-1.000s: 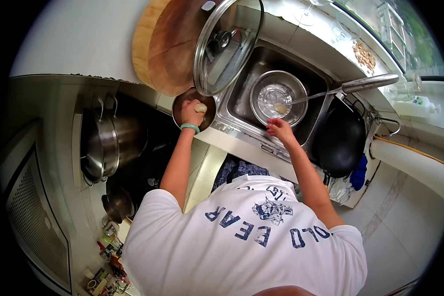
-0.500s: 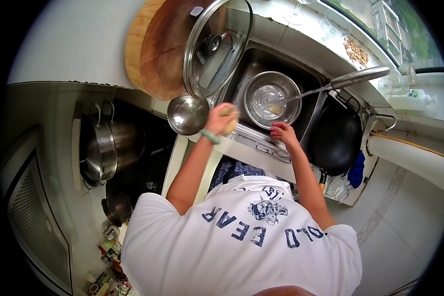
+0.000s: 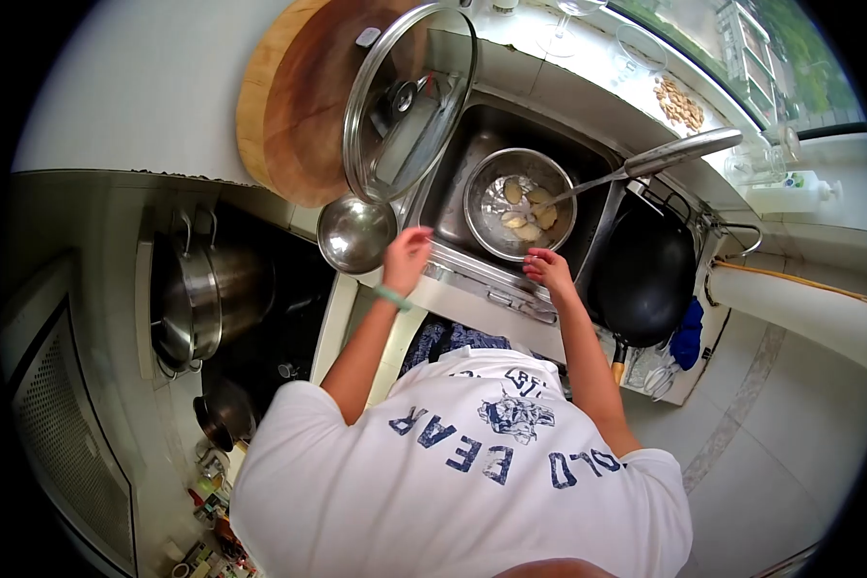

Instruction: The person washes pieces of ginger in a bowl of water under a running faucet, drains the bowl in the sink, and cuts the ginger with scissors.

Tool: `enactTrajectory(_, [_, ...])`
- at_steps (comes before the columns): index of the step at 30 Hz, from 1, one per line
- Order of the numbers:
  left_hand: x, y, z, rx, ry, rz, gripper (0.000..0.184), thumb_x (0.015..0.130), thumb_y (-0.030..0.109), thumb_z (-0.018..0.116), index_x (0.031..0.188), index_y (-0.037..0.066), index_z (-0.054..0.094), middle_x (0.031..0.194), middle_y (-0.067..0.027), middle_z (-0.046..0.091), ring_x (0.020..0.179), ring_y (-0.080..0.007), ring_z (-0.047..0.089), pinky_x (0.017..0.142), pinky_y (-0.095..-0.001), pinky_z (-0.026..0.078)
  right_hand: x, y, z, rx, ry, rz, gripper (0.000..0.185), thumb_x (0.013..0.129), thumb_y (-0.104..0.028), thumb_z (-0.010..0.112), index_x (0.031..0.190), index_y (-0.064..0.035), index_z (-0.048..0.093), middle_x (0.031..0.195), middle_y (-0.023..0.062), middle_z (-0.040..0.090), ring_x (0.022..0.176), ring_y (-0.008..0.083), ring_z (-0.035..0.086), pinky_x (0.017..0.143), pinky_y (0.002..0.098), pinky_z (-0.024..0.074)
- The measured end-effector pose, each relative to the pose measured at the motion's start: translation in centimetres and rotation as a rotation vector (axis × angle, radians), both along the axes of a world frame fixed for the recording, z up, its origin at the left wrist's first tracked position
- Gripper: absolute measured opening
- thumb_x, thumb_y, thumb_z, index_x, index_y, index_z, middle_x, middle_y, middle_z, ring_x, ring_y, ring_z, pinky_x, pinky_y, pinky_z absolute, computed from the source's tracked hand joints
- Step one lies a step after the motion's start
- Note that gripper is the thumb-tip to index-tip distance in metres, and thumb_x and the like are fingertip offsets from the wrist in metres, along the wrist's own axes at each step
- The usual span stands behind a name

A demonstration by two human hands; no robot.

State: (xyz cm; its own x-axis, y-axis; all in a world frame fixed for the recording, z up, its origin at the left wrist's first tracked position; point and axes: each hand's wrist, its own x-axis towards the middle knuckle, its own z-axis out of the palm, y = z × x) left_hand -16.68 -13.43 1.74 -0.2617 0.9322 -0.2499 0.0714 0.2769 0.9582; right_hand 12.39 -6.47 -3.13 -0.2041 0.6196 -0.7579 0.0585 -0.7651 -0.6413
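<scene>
Pieces (image 3: pixel 547 218), pale, several: contained in a steel bowl (image 3: pixel 483 218), scattered over its bottom, chiefly on the right. The bowl is set inside the sink (image 3: pixel 496 123), toward the near side. A utensil (image 3: pixel 682 153), long-handled, metal: laid across the bowl's right rim, its lower end among the pieces, its handle extended over the sink's right edge. Right hand (image 3: pixel 549 271): placed at the bowl's near rim, fingers bent; whether the rim is pinched or merely neared cannot be told. Left hand (image 3: pixel 407 261): held over the sink's near left corner, fingers loosely bent and apart from the bowl, nothing seen to be gripped; a green bracelet (image 3: pixel 392 297) is worn at the wrist. Second bowl (image 3: pixel 356 235), steel: placed just left of the left hand. Lid (image 3: pixel 410 102), glass, metal-rimmed: tilted between the sink and a round wooden board (image 3: pixel 289 116). Wok (image 3: pixel 645 279), black: positioned right of the sink, with a blue cloth (image 3: pixel 686 337) beside it. Nuts (image 3: pixel 679 106), brown, in a heap: spread on the window ledge (image 3: pixel 605 72), near stemmed glassware. Pot (image 3: pixel 195 299), large, steel: stationed at far left, a small dark pan (image 3: pixel 223 412) below it in view.
</scene>
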Motion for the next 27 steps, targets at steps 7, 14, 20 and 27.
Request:
enactTrajectory(7, [-6.4,-9.7,0.0,-0.296,-0.22,0.665,0.037,0.08,0.012,0.065,0.108,0.003,0.042,0.082,-0.009,0.057,0.067,-0.0147,0.058,0.053,-0.0232,0.048,-2.1,1.0,-0.9,0.007,0.026,0.038,0.024,0.085,-0.006,0.053,0.109,0.0004,0.055,0.09,0.0073,0.061,0.073,0.0142,0.061,0.064,0.0244,0.0498])
enactTrajectory(14, [-6.2,-5.6,-3.0,-0.156,-0.473,0.858,0.066,0.076,-0.007,0.052,0.128,0.01,0.016,0.11,-0.0224,0.046,0.076,-0.0343,0.062,0.059,-0.0381,0.058,-2.2,2.2,0.6,0.028,0.044,0.037,0.023,0.086,-0.008,0.053,0.107,-0.0006,0.055,0.09,0.0071,0.062,0.073,0.0139,0.06,0.065,0.0245,0.0496])
enactTrajectory(20, [-6.6,-7.1,-0.7,-0.198,-0.549,0.799,0.061,0.074,-0.005,0.045,0.125,0.012,0.016,0.109,-0.0232,0.047,0.068,-0.0367,0.063,0.053,-0.0356,0.059,-0.8,1.6,1.5,0.031,0.01,0.005,0.026,0.084,-0.008,0.056,0.109,-0.0009,0.055,0.094,0.0075,0.063,0.074,0.0145,0.061,0.065,0.0244,0.0496])
enactTrajectory(27, [-1.2,-7.6,6.5,-0.341,-0.592,0.409,0.061,0.079,0.001,0.045,0.126,0.018,0.01,0.124,-0.0218,0.036,0.098,-0.0386,0.057,0.067,-0.0484,0.058,1.5,0.8,2.7,0.05,0.026,-0.052,0.026,0.085,-0.008,0.055,0.11,-0.0011,0.054,0.095,0.0085,0.062,0.074,0.0149,0.061,0.066,0.0249,0.05])
